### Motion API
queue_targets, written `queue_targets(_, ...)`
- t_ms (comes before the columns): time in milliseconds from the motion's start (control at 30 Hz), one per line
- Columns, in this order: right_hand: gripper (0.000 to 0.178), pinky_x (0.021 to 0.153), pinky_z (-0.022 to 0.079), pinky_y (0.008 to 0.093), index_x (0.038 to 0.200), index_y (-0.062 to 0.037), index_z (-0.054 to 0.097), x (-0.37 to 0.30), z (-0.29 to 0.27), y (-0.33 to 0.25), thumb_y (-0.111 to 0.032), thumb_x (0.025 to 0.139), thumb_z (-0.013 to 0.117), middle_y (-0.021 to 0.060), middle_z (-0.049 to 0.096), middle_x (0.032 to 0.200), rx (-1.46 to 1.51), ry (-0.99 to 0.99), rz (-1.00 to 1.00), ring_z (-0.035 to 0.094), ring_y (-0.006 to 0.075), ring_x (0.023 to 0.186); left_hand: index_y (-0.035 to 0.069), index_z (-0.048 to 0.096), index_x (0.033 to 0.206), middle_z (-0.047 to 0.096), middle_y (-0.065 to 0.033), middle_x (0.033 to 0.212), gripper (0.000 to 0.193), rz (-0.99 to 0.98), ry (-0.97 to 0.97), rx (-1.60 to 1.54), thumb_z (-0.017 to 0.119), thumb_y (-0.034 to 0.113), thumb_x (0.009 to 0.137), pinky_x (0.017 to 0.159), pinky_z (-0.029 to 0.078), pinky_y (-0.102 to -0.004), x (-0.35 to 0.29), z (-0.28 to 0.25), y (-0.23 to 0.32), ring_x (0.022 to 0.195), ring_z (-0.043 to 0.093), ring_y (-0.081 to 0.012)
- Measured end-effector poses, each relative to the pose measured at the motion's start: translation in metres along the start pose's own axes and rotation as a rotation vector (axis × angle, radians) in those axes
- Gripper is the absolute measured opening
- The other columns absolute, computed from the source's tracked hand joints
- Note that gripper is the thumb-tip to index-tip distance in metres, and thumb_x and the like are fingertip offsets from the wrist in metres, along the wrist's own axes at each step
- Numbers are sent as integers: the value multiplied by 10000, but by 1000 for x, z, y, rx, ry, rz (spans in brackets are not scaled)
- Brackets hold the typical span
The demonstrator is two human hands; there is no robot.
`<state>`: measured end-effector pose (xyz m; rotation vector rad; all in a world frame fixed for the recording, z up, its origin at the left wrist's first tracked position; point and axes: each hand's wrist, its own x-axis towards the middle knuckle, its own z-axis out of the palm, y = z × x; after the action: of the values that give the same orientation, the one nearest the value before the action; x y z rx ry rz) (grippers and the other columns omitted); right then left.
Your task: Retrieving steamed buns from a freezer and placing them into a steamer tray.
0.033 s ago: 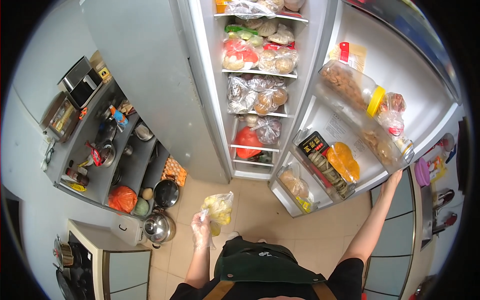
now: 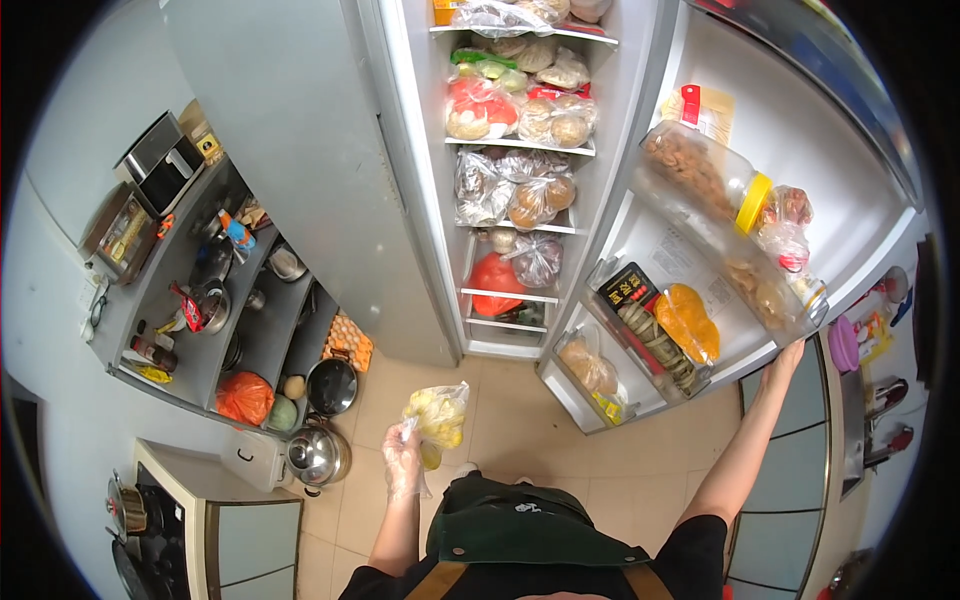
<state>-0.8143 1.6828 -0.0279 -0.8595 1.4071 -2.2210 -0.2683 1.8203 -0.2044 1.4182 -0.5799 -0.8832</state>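
My left hand, in a clear thin glove, is closed on the gathered neck of a clear plastic bag with yellow pieces inside. It holds the bag above the tiled floor, in front of the open refrigerator. My right hand grips the outer edge of the refrigerator door, which stands wide open to the right; some of its fingertips are hidden at the edge. Inside the refrigerator, shelves carry several clear bags of food, and a red bag sits low down.
The door racks hold a yellow-lidded jar, an orange-yellow bag and a black box. On the left are a grey shelf unit, an egg tray, a black pot and a lidded steel pot. Cabinets line the right.
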Motion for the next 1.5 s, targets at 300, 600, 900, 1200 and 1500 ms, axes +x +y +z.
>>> queue_targets(300, 511, 953, 317, 332, 1236, 21, 370, -26, -44, 61, -352, 896, 449, 123, 423, 1236, -207, 19, -4, 419, 201, 1121, 35, 517, 821, 515, 7, 706, 24, 12, -164, 88, 527, 36, 800, 562, 383, -210, 18, -12, 6, 628, 460, -61)
queue_targets(600, 689, 931, 333, 361, 1260, 25, 339, -49, -50, 63, -522, 850, 427, 114, 439, 1223, -83, 46, 273, 426, 213, 1117, 38, 514, 790, 470, 26, 648, 22, 46, -276, 161, 525, 51, 804, 506, 347, -211, 40, -17, 1, 587, 416, -47)
queue_targets(900, 553, 890, 375, 321, 1230, -7, 399, -61, -51, 80, -442, 888, 412, 106, 494, 1170, -175, 159, 174, 487, 196, 1060, 36, 519, 762, 476, 19, 642, 40, 60, -286, 223, 528, 49, 799, 498, 349, -224, 51, -28, -2, 579, 418, -53)
queue_targets(1200, 573, 860, 393, 344, 1244, -34, 388, -67, -55, 83, -477, 880, 398, 96, 468, 1176, -256, 173, 147, 452, 211, 1067, 22, 529, 769, 492, 10, 651, 40, 43, -243, 222, 533, 49, 798, 509, 359, -225, 52, -47, -7, 590, 430, -57)
queue_targets(1500, 556, 853, 386, 318, 1244, -33, 389, -77, -50, 81, -460, 887, 394, 98, 477, 1169, -265, 219, 118, 473, 208, 1039, 19, 532, 765, 494, 12, 644, 37, 38, -208, 164, 551, 44, 784, 508, 359, -217, 52, -58, -15, 580, 432, -57)
